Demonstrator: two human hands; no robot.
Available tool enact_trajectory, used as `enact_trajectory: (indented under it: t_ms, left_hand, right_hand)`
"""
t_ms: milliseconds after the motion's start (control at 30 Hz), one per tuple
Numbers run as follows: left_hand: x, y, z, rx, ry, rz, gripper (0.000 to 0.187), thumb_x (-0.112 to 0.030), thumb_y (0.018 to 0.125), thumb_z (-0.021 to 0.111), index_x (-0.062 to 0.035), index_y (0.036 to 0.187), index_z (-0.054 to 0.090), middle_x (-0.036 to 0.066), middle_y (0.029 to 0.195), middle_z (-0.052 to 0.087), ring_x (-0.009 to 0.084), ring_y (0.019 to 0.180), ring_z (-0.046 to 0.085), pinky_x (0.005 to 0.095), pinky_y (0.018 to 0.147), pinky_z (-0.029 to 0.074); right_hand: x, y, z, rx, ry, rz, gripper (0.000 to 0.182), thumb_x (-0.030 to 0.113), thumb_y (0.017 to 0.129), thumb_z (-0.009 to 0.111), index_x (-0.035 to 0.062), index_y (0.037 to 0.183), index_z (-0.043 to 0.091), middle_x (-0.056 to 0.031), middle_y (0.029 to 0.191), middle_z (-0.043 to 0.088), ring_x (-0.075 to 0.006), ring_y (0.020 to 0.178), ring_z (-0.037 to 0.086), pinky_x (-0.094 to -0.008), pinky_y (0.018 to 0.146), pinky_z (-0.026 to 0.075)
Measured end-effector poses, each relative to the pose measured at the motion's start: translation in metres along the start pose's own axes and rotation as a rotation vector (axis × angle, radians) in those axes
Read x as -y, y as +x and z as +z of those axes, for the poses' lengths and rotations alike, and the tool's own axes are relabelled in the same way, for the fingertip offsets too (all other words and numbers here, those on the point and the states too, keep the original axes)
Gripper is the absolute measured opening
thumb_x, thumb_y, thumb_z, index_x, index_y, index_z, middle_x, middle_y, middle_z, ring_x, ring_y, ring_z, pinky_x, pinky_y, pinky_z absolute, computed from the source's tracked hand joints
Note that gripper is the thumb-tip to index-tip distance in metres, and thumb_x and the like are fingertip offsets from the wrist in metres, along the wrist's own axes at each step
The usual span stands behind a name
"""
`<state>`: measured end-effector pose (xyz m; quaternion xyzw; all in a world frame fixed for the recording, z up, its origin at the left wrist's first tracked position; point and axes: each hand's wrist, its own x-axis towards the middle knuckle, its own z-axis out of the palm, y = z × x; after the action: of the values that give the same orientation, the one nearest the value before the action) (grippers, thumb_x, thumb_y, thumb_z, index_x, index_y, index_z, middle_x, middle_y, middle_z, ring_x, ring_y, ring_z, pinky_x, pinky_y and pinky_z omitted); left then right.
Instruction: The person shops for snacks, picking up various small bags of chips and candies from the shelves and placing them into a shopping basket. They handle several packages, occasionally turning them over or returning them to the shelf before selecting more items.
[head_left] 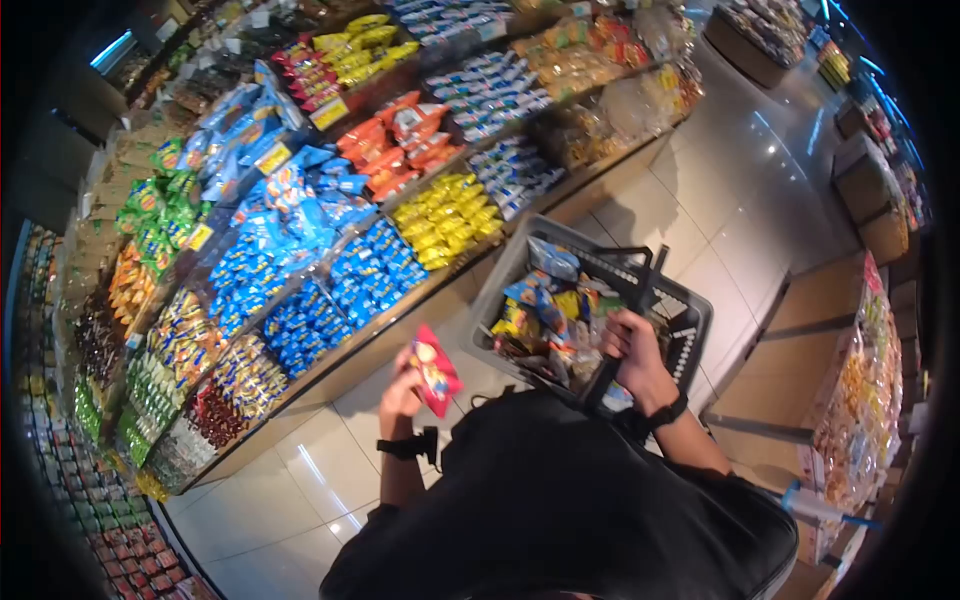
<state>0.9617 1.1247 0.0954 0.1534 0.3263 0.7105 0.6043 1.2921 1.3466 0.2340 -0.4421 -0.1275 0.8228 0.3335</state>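
My left hand [401,389] is closed on a red snack packet [435,370] with a pale and yellow print, held over the floor to the left of the basket. The handle [652,280] of a grey plastic shopping basket [690,312] is in the grip of my right hand [634,343]. Inside the basket lie several snack packets [553,310] in blue, yellow and other colours, heaped toward its left side. My right forearm hides part of the basket's near edge. Both wrists wear black bands.
A tiered display shelf [330,385] runs diagonally along the left, filled with blue packets [375,262], yellow packets [445,218] and orange packets [398,142]. Cardboard boxes [790,340] and bagged snacks [862,385] stand at the right. Tiled floor [690,205] runs between them.
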Motion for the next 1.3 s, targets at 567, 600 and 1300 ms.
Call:
enact_trajectory:
  t_ms: [567,600,1300]
  left_hand:
    - [0.007,0.116,0.1,-0.016,0.373,0.01,0.065,-0.001,0.076,0.081,-0.0019,0.134,0.051,0.005,0.119,0.062,0.014,0.107,0.061,0.0317,0.095,0.049]
    - [0.002,0.119,0.12,0.042,0.393,0.01,0.067,-0.001,0.076,0.081,-0.0021,0.135,0.051,0.003,0.117,0.063,0.013,0.108,0.06,0.0305,0.095,0.049]
    - [-0.324,0.282,0.198,-0.551,1.476,1.064,0.045,-0.025,0.078,0.085,-0.0002,0.112,0.068,0.005,0.096,0.071,0.0118,0.083,0.063,0.0266,0.076,0.05]
  right_hand:
    - [0.104,0.071,-0.023,-0.005,0.073,0.04,0.032,0.005,0.089,0.058,0.0153,0.065,0.04,0.0085,0.056,0.026,-0.0055,0.044,0.023,-0.0222,0.041,0.023]
    - [0.111,0.076,-0.023,0.0,0.067,0.049,0.032,0.005,0.089,0.058,0.0153,0.065,0.04,0.0085,0.056,0.026,-0.0055,0.044,0.023,-0.0222,0.041,0.023]
    - [0.175,0.164,-0.04,-0.086,0.339,0.03,0.037,0.004,0.089,0.059,0.0154,0.063,0.037,0.0068,0.054,0.027,-0.0061,0.042,0.024,-0.0229,0.04,0.023]
